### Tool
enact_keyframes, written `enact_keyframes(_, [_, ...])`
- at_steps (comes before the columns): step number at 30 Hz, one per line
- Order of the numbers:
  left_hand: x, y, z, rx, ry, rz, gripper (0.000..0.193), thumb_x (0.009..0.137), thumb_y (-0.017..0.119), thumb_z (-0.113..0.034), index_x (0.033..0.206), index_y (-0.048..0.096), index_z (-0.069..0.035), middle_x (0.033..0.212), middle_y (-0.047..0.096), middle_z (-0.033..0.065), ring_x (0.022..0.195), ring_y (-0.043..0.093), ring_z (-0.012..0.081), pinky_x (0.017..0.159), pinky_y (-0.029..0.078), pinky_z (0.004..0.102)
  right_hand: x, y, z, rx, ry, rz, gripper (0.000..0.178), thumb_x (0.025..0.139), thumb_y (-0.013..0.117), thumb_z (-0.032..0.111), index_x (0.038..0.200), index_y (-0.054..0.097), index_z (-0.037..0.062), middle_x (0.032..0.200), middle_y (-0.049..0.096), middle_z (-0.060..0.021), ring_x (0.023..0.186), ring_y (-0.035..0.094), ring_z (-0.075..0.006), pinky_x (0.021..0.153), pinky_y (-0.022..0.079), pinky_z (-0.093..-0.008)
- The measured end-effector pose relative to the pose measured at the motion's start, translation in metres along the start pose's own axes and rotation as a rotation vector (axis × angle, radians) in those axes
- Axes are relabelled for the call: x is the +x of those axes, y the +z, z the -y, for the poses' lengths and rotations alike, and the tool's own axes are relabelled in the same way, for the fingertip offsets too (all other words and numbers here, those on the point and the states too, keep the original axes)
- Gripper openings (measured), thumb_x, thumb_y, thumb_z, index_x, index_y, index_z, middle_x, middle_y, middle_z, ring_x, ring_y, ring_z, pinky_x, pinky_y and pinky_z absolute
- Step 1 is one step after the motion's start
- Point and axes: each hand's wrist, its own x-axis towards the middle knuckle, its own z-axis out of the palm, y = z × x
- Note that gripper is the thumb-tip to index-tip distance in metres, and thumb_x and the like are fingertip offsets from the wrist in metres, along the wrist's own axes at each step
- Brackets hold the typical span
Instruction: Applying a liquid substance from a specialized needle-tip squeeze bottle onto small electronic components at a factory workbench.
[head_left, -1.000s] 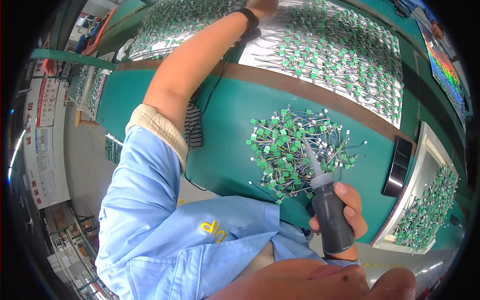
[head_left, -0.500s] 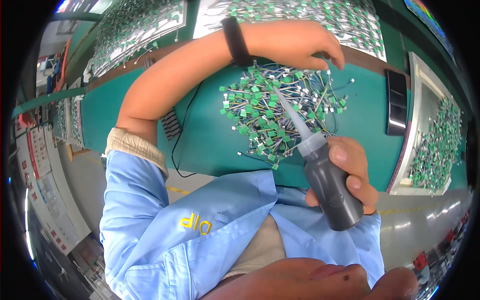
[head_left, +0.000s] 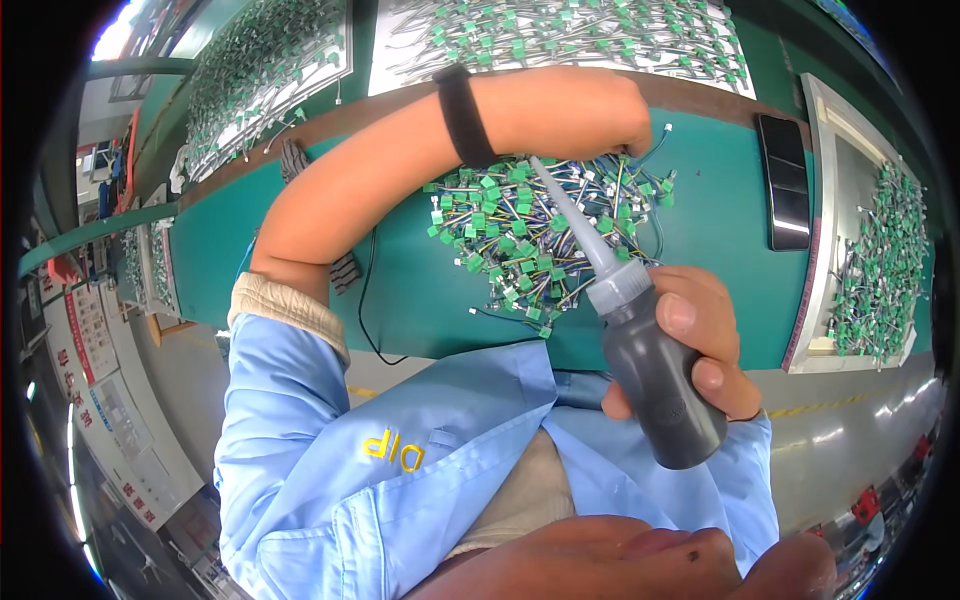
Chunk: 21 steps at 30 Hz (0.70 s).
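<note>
A green table (head_left: 720, 300) is taken up in the middle by a loose pile of wires (head_left: 520, 235) with green and white plugs. Beyond it, a white board (head_left: 381, 72) is covered with similar pieces. A dark bottle (head_left: 665, 390) is gripped firmly by the wrapped fingers of the right hand (head_left: 700, 335), its nozzle (head_left: 575, 220) slanted over the pile. The left hand (head_left: 615, 115) is curled at the pile's far right edge; whether anything is pinched cannot be told. A wire is probably being picked out; next, it would need to be freed without its neighbours being dragged.
</note>
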Motion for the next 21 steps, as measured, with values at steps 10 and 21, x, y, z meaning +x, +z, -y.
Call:
enact_keyframes(10, [-0.085, -0.029, -0.056, -0.952, -0.385, -0.238, 0.016, 0.085, 0.069, 0.003, 0.101, 0.07, 0.002, 0.093, 0.073, 0.0118, 0.085, 0.072, 0.0187, 0.074, 0.057, 0.0293, 0.003, -0.035, 0.033, 0.825, 0.893, -0.117, 0.072, 0.09, 0.057, 0.045, 0.153, 0.031, 0.021, 0.139, 0.036, -0.0379, 0.097, 0.066, -0.04, 0.064, 0.06, -0.0411])
enact_keyframes(21, [-0.132, 0.044, -0.126, -1.675, -0.416, -0.576, 0.031, 0.085, 0.065, 0.014, 0.115, 0.062, 0.007, 0.101, 0.071, 0.0187, 0.096, 0.071, 0.0237, 0.086, 0.058, 0.0331, -0.017, -0.01, -0.019, -0.033, 0.246, 0.174, 0.06, 0.089, 0.052, 0.008, 0.148, 0.038, 0.0122, 0.133, 0.043, -0.035, 0.107, 0.061, -0.0477, 0.083, 0.061, -0.0487])
